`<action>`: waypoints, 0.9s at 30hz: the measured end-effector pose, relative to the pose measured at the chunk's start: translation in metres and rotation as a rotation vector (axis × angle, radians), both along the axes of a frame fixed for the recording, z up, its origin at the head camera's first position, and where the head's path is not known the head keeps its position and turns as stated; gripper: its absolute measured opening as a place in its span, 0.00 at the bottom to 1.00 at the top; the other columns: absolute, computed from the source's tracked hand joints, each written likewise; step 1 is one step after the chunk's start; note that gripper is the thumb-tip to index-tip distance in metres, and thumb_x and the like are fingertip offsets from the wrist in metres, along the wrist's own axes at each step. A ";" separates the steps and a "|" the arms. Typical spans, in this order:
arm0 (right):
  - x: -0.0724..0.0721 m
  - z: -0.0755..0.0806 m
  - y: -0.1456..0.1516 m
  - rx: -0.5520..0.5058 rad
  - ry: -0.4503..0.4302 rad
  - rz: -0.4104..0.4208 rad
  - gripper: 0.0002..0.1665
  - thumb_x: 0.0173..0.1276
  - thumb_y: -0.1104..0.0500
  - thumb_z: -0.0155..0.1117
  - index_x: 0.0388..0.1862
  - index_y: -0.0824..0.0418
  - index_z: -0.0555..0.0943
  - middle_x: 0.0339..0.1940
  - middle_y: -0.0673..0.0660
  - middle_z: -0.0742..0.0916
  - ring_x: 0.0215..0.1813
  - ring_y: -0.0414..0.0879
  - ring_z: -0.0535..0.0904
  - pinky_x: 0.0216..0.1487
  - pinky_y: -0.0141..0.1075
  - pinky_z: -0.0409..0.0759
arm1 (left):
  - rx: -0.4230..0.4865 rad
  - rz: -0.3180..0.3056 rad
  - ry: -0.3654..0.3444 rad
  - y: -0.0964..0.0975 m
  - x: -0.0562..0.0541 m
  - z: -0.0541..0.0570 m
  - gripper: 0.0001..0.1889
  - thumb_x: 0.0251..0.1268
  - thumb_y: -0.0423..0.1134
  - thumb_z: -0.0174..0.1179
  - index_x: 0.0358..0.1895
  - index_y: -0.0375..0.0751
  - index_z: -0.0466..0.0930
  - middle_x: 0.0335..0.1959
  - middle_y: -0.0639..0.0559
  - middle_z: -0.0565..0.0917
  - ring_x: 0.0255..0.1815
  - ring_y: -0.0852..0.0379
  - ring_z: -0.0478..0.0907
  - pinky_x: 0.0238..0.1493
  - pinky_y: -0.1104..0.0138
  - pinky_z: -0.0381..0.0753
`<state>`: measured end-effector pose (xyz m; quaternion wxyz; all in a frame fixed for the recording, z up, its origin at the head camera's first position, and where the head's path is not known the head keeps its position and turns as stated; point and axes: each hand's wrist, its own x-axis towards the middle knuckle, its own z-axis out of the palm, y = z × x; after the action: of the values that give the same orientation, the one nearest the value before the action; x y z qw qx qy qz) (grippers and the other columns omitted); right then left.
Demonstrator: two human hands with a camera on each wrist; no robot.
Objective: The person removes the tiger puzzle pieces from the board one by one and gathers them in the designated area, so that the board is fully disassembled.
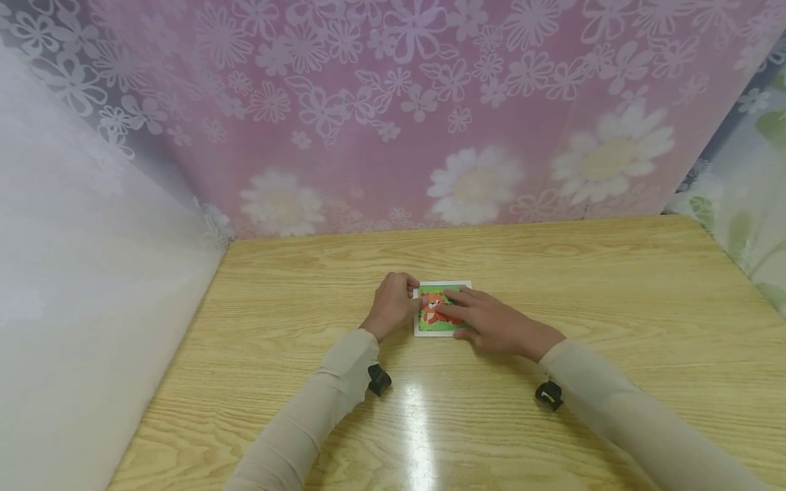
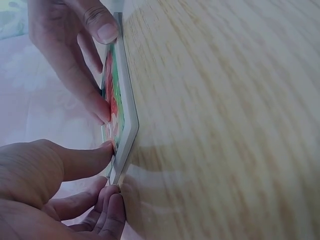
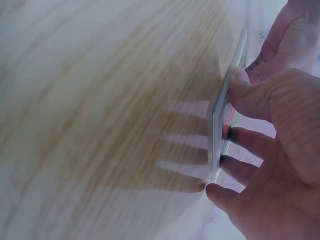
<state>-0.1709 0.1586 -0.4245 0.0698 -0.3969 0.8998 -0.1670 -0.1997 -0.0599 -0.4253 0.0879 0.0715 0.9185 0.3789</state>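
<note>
A small flat board [image 1: 431, 322] with a thick white rim lies on the table. Its picture shows an orange tiger on green. At the board's left edge my left hand [image 1: 391, 308] pinches the rim, thumb on top and the other fingers bunched against the side. My right hand [image 1: 500, 324] rests over the right part of the picture with fingers spread and fairly straight. In the right wrist view, the right thumb touches the near edge of the board [image 3: 216, 125], and the little finger is at its right edge. The right hand covers part of the tiger.
The wood-grain table [image 1: 295, 286] spreads out around the board. Behind it hangs a pink flowered curtain [image 1: 368, 150], and a pale sheet [image 1: 92, 273] closes off the left side. A black wrist camera [image 1: 379, 380] sits under the left sleeve, another [image 1: 548, 395] under the right.
</note>
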 end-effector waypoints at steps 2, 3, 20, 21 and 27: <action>0.001 0.001 0.000 0.005 0.009 0.000 0.33 0.73 0.58 0.67 0.75 0.60 0.71 0.76 0.71 0.68 0.74 0.74 0.60 0.72 0.64 0.60 | 0.007 0.000 0.000 0.000 0.000 0.001 0.16 0.67 0.34 0.69 0.54 0.32 0.80 0.51 0.44 0.76 0.46 0.52 0.75 0.50 0.61 0.79; 0.001 0.001 -0.001 0.011 0.019 0.001 0.33 0.73 0.58 0.67 0.75 0.60 0.71 0.76 0.71 0.68 0.74 0.74 0.61 0.71 0.64 0.60 | 0.008 0.002 0.001 0.000 0.001 0.001 0.16 0.67 0.34 0.69 0.54 0.32 0.80 0.51 0.44 0.76 0.47 0.52 0.75 0.50 0.60 0.79; 0.002 0.010 -0.005 0.119 0.115 0.021 0.34 0.71 0.58 0.69 0.75 0.59 0.71 0.73 0.68 0.72 0.72 0.63 0.68 0.66 0.64 0.68 | 0.009 0.007 0.016 0.000 -0.004 -0.003 0.17 0.66 0.35 0.70 0.55 0.33 0.82 0.47 0.47 0.81 0.46 0.54 0.78 0.50 0.60 0.81; 0.002 0.010 -0.005 0.123 0.112 0.018 0.35 0.71 0.58 0.69 0.75 0.59 0.71 0.73 0.68 0.72 0.72 0.63 0.68 0.66 0.64 0.68 | 0.011 0.007 0.018 0.000 -0.004 -0.003 0.17 0.66 0.35 0.70 0.55 0.32 0.82 0.46 0.48 0.82 0.46 0.54 0.78 0.50 0.60 0.81; 0.002 0.012 -0.005 0.127 0.094 0.016 0.34 0.72 0.57 0.68 0.74 0.59 0.72 0.73 0.68 0.72 0.72 0.64 0.68 0.66 0.64 0.68 | 0.014 0.014 0.011 0.001 -0.004 -0.003 0.17 0.66 0.35 0.70 0.55 0.33 0.83 0.44 0.49 0.82 0.45 0.55 0.79 0.50 0.60 0.81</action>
<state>-0.1688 0.1532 -0.4126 0.0537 -0.4062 0.9077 -0.0902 -0.2037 -0.0589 -0.4283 0.0797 0.0677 0.9166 0.3858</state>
